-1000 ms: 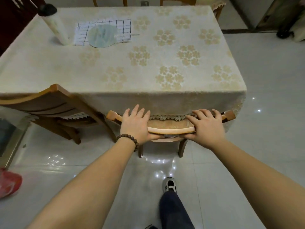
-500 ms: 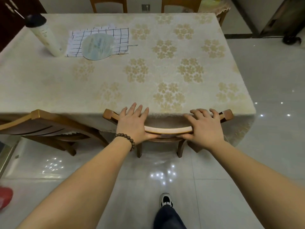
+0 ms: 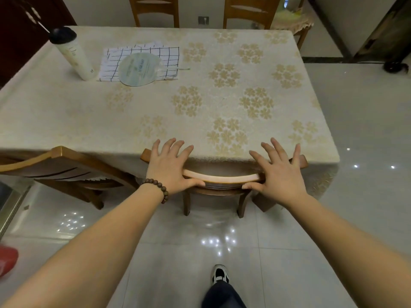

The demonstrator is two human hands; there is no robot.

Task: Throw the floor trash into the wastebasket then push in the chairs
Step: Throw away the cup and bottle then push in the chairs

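Note:
A wooden chair sits tucked against the near edge of the table [image 3: 66, 121], its seat under the hanging cloth. Its pale curved top rail [image 3: 222, 177] runs between my hands. My left hand [image 3: 170, 167], with a bead bracelet on the wrist, lies on the rail's left end. My right hand [image 3: 280, 174] lies on the right end. On both hands the fingers are straight and splayed over the table edge, with the thumbs against the rail's near side. A second wooden chair [image 3: 62, 165] stands tilted out from the table at the left.
On the table stand a white bottle [image 3: 73, 56] with a dark cap, a round fan [image 3: 138, 68] and a checked cloth [image 3: 171, 56]. Two chairs [image 3: 155, 10] stand at the far side. A red object [image 3: 6, 261] is at the left edge. My shoe [image 3: 220, 274] is on the tiles.
The chair has slid forward under the table, and I have stepped closer. My fingers, curled over the rail before, are now straightened and spread.

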